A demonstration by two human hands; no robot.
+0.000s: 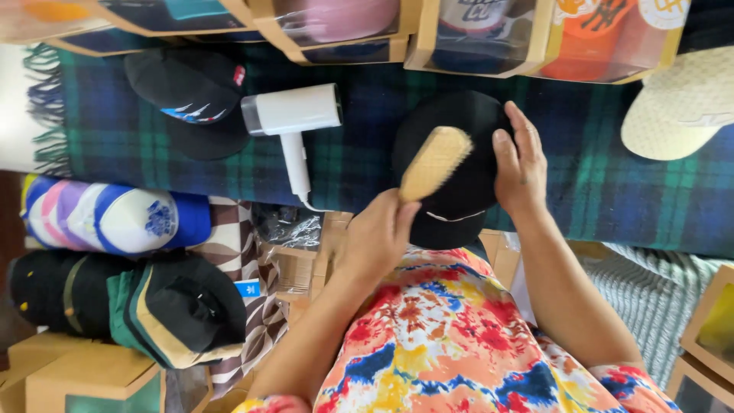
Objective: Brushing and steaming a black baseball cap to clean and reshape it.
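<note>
A black cap [466, 164] lies on a dark blue and green plaid blanket [367, 153] in front of me. My left hand [378, 237] grips the handle of a wooden brush [434, 162], whose head rests on the crown of the cap. My right hand [521, 164] lies flat on the right side of the same cap, fingers spread and pointing away from me. The cap's brim [447, 228] points toward my body, just above my floral garment.
A white hair dryer [294, 118] and another black cap [195, 99] lie on the blanket to the left. Boxed caps [482, 34] line the far edge. A cream cap [680, 107] sits at right. Stacked caps [115, 218] and cardboard boxes [84, 375] crowd the lower left.
</note>
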